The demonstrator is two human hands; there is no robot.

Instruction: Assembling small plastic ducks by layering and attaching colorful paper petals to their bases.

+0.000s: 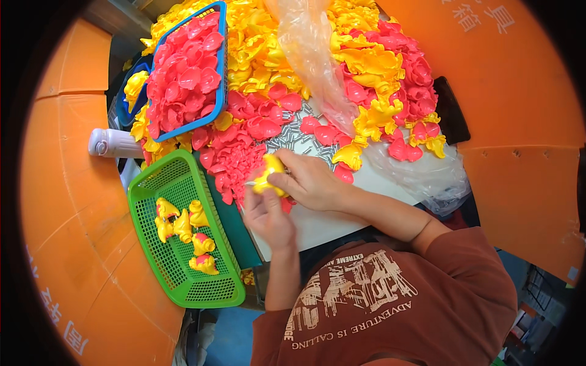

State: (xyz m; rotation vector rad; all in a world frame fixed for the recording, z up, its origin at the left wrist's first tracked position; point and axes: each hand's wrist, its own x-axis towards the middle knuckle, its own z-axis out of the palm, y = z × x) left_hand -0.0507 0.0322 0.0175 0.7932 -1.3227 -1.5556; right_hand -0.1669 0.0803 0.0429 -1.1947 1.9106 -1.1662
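Observation:
A yellow moulded plastic piece point(269, 172) is held between my hands above the near edge of the worktable. My right hand point(311, 180) grips it from the right, thumb and fingers closed around it. Close against its lower left side is my left hand point(270, 221), fingers curled at a small silver metal pin point(250, 183) that appears to stick out of the piece. Just beyond lie loose silver pins point(297, 139) and a heap of small pink plastic parts point(235, 160). My fingers hide part of the yellow piece.
A green basket point(229, 259) at left holds several yellow-and-pink assembled pieces point(182, 226). Behind it stands a blue basket point(223, 67) full of pink shells, beside a lilac bottle point(116, 143). Yellow parts point(250, 49), clear plastic bags point(314, 55) and a dark phone-like slab point(452, 110) lie farther back.

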